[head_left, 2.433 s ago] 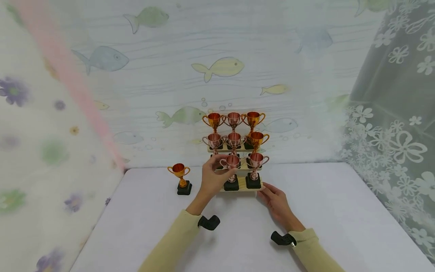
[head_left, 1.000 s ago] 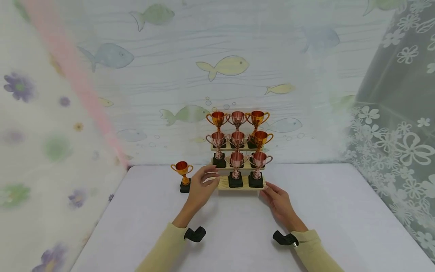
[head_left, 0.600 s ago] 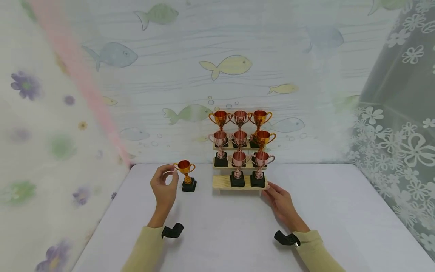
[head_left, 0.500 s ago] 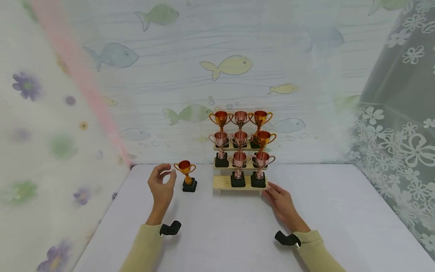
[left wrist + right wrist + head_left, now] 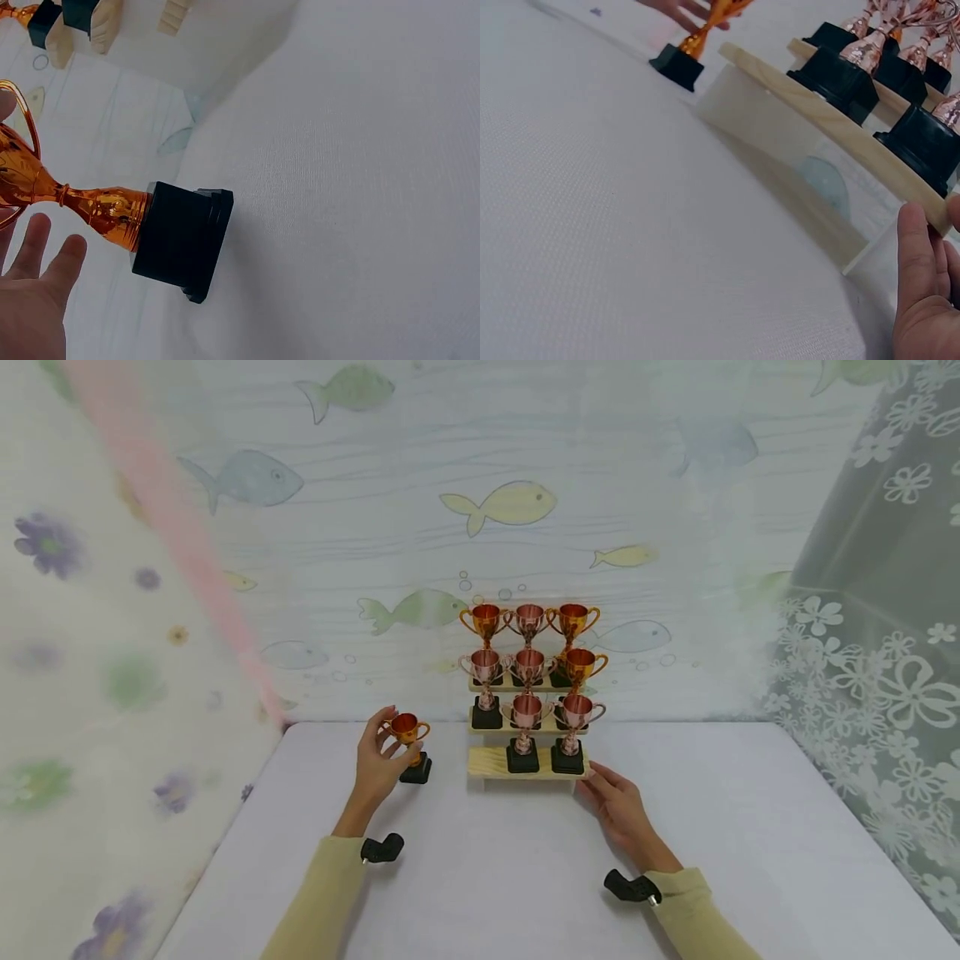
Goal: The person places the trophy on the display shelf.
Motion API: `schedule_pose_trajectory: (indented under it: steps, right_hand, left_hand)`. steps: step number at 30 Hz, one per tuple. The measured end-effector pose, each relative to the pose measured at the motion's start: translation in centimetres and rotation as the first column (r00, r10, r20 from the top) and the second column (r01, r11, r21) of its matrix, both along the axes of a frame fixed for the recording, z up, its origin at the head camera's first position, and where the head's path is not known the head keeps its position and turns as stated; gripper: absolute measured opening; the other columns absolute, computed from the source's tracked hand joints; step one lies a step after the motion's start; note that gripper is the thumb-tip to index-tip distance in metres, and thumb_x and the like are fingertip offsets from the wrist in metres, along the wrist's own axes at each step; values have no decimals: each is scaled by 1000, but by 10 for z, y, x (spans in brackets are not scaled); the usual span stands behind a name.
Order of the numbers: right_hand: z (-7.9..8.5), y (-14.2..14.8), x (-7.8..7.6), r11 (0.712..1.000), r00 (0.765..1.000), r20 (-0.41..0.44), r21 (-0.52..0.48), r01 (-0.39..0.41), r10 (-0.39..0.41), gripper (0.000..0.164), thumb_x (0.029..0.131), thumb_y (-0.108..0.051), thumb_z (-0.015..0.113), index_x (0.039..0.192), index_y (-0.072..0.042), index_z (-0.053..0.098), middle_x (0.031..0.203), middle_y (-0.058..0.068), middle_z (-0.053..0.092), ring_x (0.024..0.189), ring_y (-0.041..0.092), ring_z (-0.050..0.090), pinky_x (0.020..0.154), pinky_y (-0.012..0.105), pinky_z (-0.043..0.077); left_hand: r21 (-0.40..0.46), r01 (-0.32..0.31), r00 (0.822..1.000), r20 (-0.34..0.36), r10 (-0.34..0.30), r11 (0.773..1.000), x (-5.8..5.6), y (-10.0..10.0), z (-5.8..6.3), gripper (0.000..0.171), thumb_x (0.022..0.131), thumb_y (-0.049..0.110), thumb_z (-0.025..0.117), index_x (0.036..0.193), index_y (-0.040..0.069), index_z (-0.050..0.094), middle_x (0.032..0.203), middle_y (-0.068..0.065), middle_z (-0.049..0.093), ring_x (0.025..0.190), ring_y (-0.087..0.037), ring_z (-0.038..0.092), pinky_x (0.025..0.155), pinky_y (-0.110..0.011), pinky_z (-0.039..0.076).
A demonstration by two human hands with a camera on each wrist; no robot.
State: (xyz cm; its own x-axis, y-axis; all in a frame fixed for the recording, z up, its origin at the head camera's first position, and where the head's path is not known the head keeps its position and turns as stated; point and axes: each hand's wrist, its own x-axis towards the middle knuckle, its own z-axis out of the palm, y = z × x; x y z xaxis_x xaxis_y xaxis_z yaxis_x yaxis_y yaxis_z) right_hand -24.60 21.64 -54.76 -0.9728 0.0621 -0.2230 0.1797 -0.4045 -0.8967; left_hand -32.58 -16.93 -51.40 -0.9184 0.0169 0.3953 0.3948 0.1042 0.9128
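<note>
A small gold trophy cup (image 5: 406, 727) with two handles and a black base stands upright at the left on the white table. My left hand (image 5: 377, 766) grips its cup, thumb in front and fingers behind; the black base (image 5: 184, 236) shows fully in the left wrist view. Right of it is a three-tier wooden display stand (image 5: 487, 762) bearing rows of gold and rose-gold trophies. Its bottom tier holds two rose-gold trophies, a left one (image 5: 527, 713) and a right one (image 5: 577, 713), with bare wood to their left. My right hand (image 5: 618, 803) pinches that tier's right end.
The white-covered table (image 5: 495, 868) extends in front of the stand and on both sides. A fish-patterned curtain (image 5: 360, 543) hangs close behind. Flowered cloth (image 5: 90, 693) hangs at the left, and a sheer floral curtain (image 5: 885, 693) at the right.
My left hand has let go of the bottom tier's left rose-gold trophy, moved left past the gold trophy, then come back to grip its cup. The right hand has stayed at the stand.
</note>
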Motion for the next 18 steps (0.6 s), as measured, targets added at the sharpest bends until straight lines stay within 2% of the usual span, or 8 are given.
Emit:
schedule_pose_trajectory:
  steps: [3, 6, 9, 13, 18]
  right_hand:
    - [0, 0, 2, 1000, 1000, 3, -4, 9, -9, 53, 108, -9, 48, 154, 9, 28, 152, 20, 39, 104, 0, 65, 102, 21, 51]
    - [0, -1, 1, 1000, 1000, 2, -10, 14, -14, 53, 108, -8, 47, 154, 10, 28, 149, 18, 42, 104, 0, 65, 102, 21, 51]
    - [0, 0, 1, 1000, 1000, 5, -14, 11, -11, 53, 108, -8, 46, 155, 9, 26, 150, 19, 41, 104, -1, 65, 103, 21, 51]
    - [0, 0, 1, 1000, 1000, 11, -16, 13, -13, 53, 109, -10, 45, 156, 8, 26, 153, 19, 38, 104, -1, 65, 102, 20, 51]
    - [0, 0, 1, 1000, 1000, 6, -12, 10, -10, 54, 109, -11, 46, 156, 7, 25, 156, 21, 35, 105, 0, 65, 103, 20, 51]
  left_hand:
    - [37, 7, 1000, -23, -6, 999, -2, 3, -4, 70, 83, -10, 77, 144, 4, 46, 133, -17, 47, 117, -24, 58, 99, -33, 56]
    - [72, -5, 999, -36, 7, 997, -3, 4, -5, 65, 82, -13, 76, 139, 1, 49, 126, -14, 51, 107, -17, 62, 87, -22, 59]
    - [94, -15, 999, -27, 18, 995, -2, 4, -5, 62, 82, -15, 76, 137, -4, 50, 124, -11, 53, 102, -14, 63, 82, -19, 59]
    - [110, -13, 1000, -11, 14, 994, 0, 4, -2, 61, 81, -15, 75, 136, -8, 50, 122, -12, 55, 100, -15, 63, 82, -21, 60]
    - [104, -14, 1000, 15, 13, 994, 12, 7, 13, 58, 83, -13, 75, 135, -9, 51, 119, -17, 56, 98, -12, 64, 84, -20, 59]
